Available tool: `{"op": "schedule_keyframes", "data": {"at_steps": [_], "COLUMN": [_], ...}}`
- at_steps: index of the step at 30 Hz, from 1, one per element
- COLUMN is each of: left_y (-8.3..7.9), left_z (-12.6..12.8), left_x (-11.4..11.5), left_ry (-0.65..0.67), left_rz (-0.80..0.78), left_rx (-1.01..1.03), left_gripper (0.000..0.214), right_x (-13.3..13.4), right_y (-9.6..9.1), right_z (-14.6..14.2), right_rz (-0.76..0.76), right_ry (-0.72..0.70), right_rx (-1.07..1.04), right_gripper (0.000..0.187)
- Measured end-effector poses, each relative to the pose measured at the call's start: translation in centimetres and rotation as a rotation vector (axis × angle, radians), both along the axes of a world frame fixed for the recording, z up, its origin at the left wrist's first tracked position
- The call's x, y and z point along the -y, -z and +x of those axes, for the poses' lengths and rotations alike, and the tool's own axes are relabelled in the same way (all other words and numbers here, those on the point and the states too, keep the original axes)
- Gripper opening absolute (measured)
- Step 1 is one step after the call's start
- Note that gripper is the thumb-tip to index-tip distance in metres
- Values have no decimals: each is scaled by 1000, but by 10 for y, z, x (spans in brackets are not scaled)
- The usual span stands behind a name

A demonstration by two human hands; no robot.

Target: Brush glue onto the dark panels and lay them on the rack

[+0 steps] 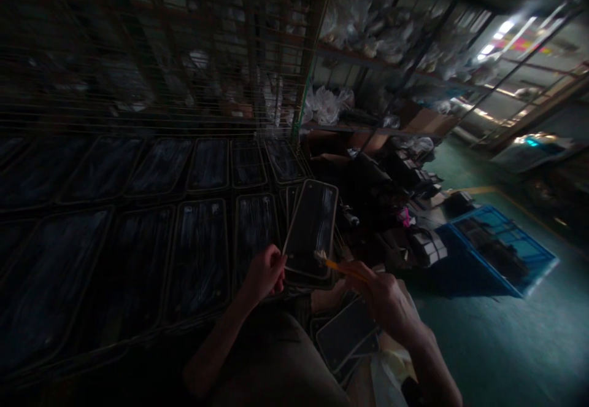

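Gripping a yellow-handled brush [338, 266], the right hand [384, 293] is closed round the handle, pale bristles toward the lower part of a dark rounded-corner panel [313, 223]; from my end I can't tell if they touch it. Left hand [267, 270] is curled nearly closed, fingertips pinched on that panel's lower-left edge. Panel sits between the hands, slanted, pale rim, whitish streaks on its upper right, overlapping other panels. To the left I've got two rows of streaked panels [200, 247], roughly side by side. Below the right hand, more loose panels [347, 327] overlap each other. Behind the rows: wire mesh rack [294, 112]. Right of it, shelves with clear plastic bags [326, 103] and a cardboard box [423, 118]. Farther right, a blue crate [453, 259] with dark contents on green floor [547, 333]. Feed's dim; I can't make out finer detail.
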State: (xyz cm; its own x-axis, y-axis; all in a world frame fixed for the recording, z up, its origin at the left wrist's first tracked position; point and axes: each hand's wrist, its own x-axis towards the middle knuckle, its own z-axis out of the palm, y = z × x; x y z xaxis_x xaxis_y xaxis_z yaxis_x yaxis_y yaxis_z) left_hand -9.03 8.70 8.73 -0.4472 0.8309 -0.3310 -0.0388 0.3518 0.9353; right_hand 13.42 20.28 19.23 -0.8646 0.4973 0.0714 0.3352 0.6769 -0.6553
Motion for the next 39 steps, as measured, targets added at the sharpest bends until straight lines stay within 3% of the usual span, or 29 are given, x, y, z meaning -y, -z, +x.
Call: {"op": "schedule_keyframes", "data": {"at_steps": [3,6,8,14,19,26,29,33,36,39], "left_y": [1,1,0,6,15,19,20,19,16,15], "left_z": [0,-1,-2,-3,-6,-7,-7,-5,-3,-3], "left_x": [0,-1,-1,-1,-2,-2,-2,-1,0,0], "left_ry": [6,10,7,1,-23,-24,-33,5,5,-5], "left_rz": [33,14,-21,25,63,47,42,17,17,13], "left_rx": [-5,-21,-29,-61,-182,-244,-259,-131,-80,-75], "left_gripper": [22,20,18,21,19,20,21,23,24,23], "right_x": [-8,-29,-50,-118,-149,-147,-132,-120,-127,-141], "right_y": [0,13,23,45,50,58,56,40,34,42], "right_z": [-2,-17,-29,-65,-91,-107,-98,-89,-101,-121], "right_rz": [-169,-372,-430,-260,-10,119,83,-35,6,81], "right_ry": [32,40,70,184,256,178,111,55,107,135], "right_rx": [-84,-153,-211,-372,-420,-342,-253,-266,-319,-324], "right_gripper": [24,28,32,37,40,32,30,30,31,29]}}
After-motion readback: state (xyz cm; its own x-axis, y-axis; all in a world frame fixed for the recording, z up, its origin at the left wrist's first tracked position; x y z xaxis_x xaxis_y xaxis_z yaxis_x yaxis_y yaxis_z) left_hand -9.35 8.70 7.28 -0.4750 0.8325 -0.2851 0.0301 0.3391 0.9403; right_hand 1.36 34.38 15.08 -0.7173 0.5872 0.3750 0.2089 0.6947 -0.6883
